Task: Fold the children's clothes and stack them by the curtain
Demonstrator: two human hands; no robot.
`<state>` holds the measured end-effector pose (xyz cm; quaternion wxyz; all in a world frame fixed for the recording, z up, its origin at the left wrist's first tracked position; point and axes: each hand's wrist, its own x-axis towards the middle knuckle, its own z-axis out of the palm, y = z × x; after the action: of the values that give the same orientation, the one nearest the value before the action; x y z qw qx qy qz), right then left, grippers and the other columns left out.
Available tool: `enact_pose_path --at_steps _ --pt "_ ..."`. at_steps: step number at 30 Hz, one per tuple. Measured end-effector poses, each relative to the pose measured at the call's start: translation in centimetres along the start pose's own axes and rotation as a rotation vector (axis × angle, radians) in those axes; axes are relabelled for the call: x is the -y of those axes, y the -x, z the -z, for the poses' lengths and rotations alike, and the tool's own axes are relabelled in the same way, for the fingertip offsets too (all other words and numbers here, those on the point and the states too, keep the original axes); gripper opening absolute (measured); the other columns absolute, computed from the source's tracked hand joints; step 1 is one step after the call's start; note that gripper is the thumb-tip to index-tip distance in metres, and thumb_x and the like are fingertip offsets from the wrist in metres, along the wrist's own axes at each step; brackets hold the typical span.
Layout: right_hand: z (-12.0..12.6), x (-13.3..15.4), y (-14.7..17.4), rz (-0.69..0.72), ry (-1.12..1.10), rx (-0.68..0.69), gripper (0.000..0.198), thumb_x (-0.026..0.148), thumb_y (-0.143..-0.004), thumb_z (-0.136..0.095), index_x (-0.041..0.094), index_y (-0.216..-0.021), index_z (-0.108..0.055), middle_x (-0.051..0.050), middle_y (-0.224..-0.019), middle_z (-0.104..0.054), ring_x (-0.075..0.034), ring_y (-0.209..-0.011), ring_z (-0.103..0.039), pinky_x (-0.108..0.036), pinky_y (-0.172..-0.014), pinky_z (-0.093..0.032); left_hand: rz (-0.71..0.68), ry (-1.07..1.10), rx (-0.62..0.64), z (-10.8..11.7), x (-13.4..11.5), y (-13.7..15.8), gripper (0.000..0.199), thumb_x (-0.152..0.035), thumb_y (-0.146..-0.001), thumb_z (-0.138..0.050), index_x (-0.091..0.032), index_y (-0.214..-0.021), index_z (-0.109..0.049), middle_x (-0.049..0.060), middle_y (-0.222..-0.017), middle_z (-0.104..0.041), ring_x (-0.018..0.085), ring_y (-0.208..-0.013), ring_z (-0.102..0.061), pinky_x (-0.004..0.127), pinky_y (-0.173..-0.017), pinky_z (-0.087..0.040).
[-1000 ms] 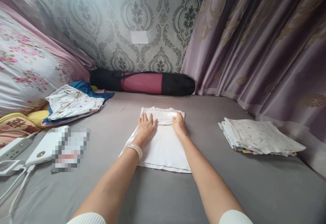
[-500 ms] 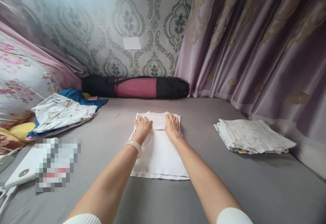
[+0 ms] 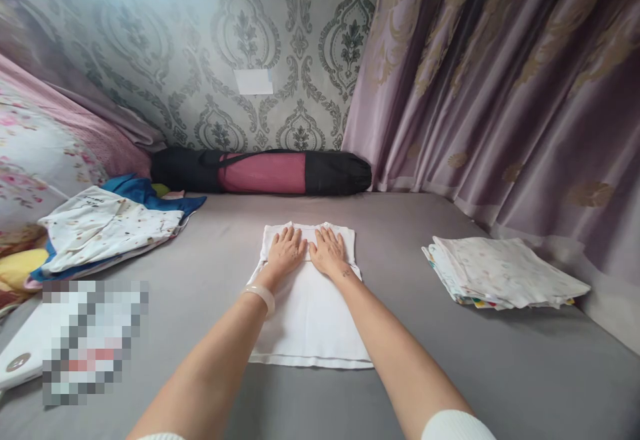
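Note:
A white garment (image 3: 311, 323), which looks like a small shirt, lies spread on the grey bed sheet, its far part folded over toward me. My left hand (image 3: 287, 251) rests flat on the folded part, fingers stretched out. Close beside it, my right hand (image 3: 328, 251) lies flat on the same fold, fingers also spread. Neither hand grips the cloth. A pale bangle (image 3: 264, 297) circles my left wrist. My palms hide some of the folded part.
On the right sits a stack of folded clothes (image 3: 505, 272). A pile of spotted white and blue clothes (image 3: 113, 227) lies at left, near a white device (image 3: 30, 350) and a blurred-out item (image 3: 95, 347). A black and maroon rolled bag (image 3: 263, 173) lies along the wall.
Both hands have moved closer together on the fold, and their fingers have gone from curled at the garment's sides to flat and outstretched. The view has shifted slightly.

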<state>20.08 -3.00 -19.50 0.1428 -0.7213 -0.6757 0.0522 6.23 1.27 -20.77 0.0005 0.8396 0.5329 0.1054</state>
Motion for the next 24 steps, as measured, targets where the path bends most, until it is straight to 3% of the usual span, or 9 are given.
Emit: enact_pose_path --at_steps 3,7,13,24 --pt "0.2 -0.7 -0.2 -0.016 0.005 0.032 0.059 0.042 -0.098 -0.029 0.016 -0.150 -0.035 -0.005 -0.158 -0.028 -0.024 -0.147 -0.017 -0.048 -0.119 -0.007 -0.026 0.005 -0.038 -0.5 1.5 -0.4 0.051 -0.044 -0.099 -0.028 -0.019 -0.141 -0.044 0.015 -0.152 -0.039 0.031 -0.139 -0.036 0.052 -0.111 -0.028" --pt "0.3 -1.4 -0.5 -0.008 0.021 0.038 0.058 0.044 -0.098 -0.025 0.019 -0.150 -0.033 -0.004 -0.160 -0.024 -0.024 -0.147 -0.015 -0.049 -0.118 -0.008 -0.051 0.014 0.003 -0.7 2.8 -0.9 0.055 -0.048 -0.099 -0.025 -0.021 -0.143 -0.041 0.013 -0.153 -0.038 0.032 -0.140 -0.033 0.053 -0.112 -0.024" --pt "0.6 -2.4 -1.0 -0.059 0.064 0.045 0.058 0.045 -0.099 -0.026 0.020 -0.151 -0.031 -0.010 -0.161 -0.020 -0.026 -0.147 -0.016 -0.049 -0.118 -0.007 -0.064 0.013 0.079 0.0 3.0 -1.3 0.059 -0.052 -0.099 -0.022 -0.019 -0.145 -0.038 0.015 -0.156 -0.032 0.030 -0.143 -0.028 0.051 -0.114 -0.020" --pt "1.4 -4.2 -1.2 0.018 0.082 0.124 0.054 0.042 -0.101 -0.021 0.026 -0.152 -0.029 -0.007 -0.161 -0.020 -0.023 -0.148 -0.014 -0.051 -0.117 -0.007 -0.119 0.016 0.108 0.0 3.8 -1.7 0.062 -0.051 -0.098 -0.023 -0.015 -0.146 -0.037 0.017 -0.156 -0.030 0.031 -0.144 -0.026 0.053 -0.114 -0.020"
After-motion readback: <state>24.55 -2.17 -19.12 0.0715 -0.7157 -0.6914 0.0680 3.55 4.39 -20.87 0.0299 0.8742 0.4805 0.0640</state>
